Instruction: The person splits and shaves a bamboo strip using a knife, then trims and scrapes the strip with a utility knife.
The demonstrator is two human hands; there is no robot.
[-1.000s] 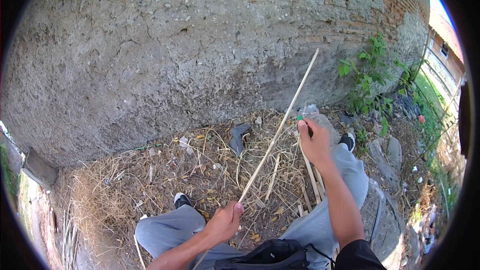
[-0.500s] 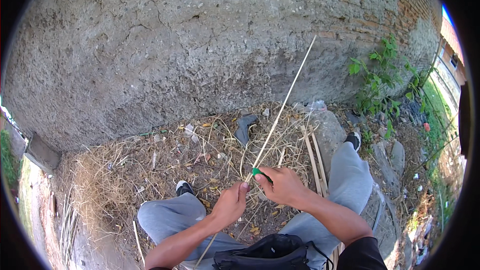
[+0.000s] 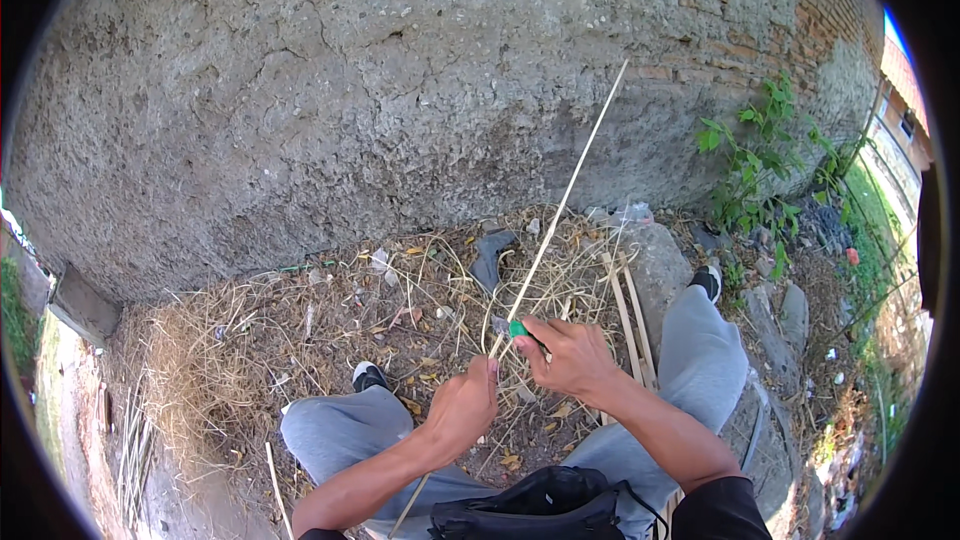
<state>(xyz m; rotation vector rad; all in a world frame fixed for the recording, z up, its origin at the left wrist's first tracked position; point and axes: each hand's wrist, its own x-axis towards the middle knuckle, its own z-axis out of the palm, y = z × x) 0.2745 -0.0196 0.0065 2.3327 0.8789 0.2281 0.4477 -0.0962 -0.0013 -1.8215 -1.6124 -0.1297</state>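
While your left hand [image 3: 462, 408] clamps the pale strip [image 3: 566, 205], its long axis runs forward and rightward from that grip, passing close by the green tool [image 3: 517, 328] clasped in your right hand [image 3: 574, 358]

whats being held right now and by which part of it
The left grip holds a pale strip along its lower stretch. The right grip holds a small green object, partly hidden, so by which part cannot be told.

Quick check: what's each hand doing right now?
Left hand: closed, holding a long, thin, pale wooden-looking strip.
Right hand: closed, holding a small green tool against the strip.
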